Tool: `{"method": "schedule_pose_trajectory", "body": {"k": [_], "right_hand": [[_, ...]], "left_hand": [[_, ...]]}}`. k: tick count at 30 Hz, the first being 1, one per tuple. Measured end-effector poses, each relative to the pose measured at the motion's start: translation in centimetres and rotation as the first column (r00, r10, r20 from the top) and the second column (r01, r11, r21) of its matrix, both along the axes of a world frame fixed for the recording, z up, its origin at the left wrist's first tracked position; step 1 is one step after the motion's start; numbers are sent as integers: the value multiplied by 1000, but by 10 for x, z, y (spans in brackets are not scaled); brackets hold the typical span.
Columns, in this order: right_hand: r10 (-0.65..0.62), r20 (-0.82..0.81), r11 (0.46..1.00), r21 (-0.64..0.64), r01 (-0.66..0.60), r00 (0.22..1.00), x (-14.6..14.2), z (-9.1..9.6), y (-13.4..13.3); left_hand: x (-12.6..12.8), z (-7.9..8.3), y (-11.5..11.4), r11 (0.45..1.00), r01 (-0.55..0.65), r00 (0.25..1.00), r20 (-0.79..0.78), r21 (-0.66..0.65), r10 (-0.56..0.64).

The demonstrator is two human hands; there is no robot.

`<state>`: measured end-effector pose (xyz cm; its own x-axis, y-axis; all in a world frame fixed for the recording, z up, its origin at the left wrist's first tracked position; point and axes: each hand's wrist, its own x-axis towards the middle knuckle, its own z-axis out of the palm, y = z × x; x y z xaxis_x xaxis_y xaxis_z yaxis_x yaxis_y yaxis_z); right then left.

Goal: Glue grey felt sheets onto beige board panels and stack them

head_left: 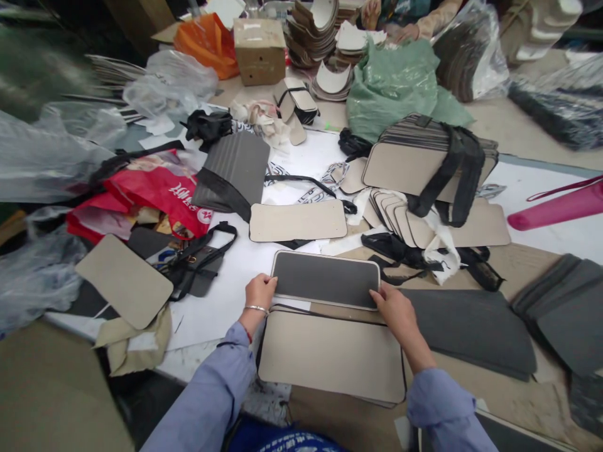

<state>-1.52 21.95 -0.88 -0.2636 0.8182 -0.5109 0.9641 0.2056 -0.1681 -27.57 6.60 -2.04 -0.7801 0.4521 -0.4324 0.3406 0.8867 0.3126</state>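
A dark grey rectangular panel [326,280] with rounded corners and a pale edge is held between my two hands. My left hand [260,294] pinches its left end, and my right hand [394,307] grips its right end. Just below it, nearer to me, lies a stack of larger beige panels [331,353] with dark edges. Beyond the held panel rests a smaller beige panel [298,221]. Flat dark grey sheets [471,329] lie to the right of my right hand.
Strapped panel bundles stand behind, one grey [238,166] and one beige [405,168]. A red bag [155,188] and a loose beige panel [125,280] are at left. Farther back are a cardboard box [260,51], a green sack [398,81] and another person's hands [407,32]. A pink pouch [560,206] lies right.
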Motion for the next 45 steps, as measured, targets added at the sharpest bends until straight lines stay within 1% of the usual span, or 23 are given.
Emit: {"method": "schedule_pose_trajectory", "body": {"k": [4, 11, 22, 31, 36, 41, 45], "right_hand": [[-40, 1, 999, 10, 40, 999, -1, 1, -2], [-101, -7, 995, 9, 101, 995, 0, -5, -1], [-110, -8, 993, -35, 109, 994, -1, -4, 2], [-93, 28, 994, -48, 94, 995, -2, -5, 6], [-52, 41, 997, -48, 54, 998, -1, -4, 8], [-7, 52, 999, -50, 10, 999, 0, -7, 12], [-8, 71, 999, -46, 12, 997, -1, -8, 12]], "left_hand": [[2, 3, 0, 1000, 5, 1000, 8, -12, -5], [0, 5, 2, 999, 19, 1000, 12, -27, -19], [2, 6, 3, 999, 8, 1000, -5, -53, -9], [4, 5, 2, 999, 17, 1000, -5, -32, -18], [5, 2, 1, 1000, 14, 1000, -25, -18, -14], [5, -3, -1, 1000, 14, 999, -42, -23, -15], [4, -4, 0, 999, 35, 999, -38, -30, -36]]}}
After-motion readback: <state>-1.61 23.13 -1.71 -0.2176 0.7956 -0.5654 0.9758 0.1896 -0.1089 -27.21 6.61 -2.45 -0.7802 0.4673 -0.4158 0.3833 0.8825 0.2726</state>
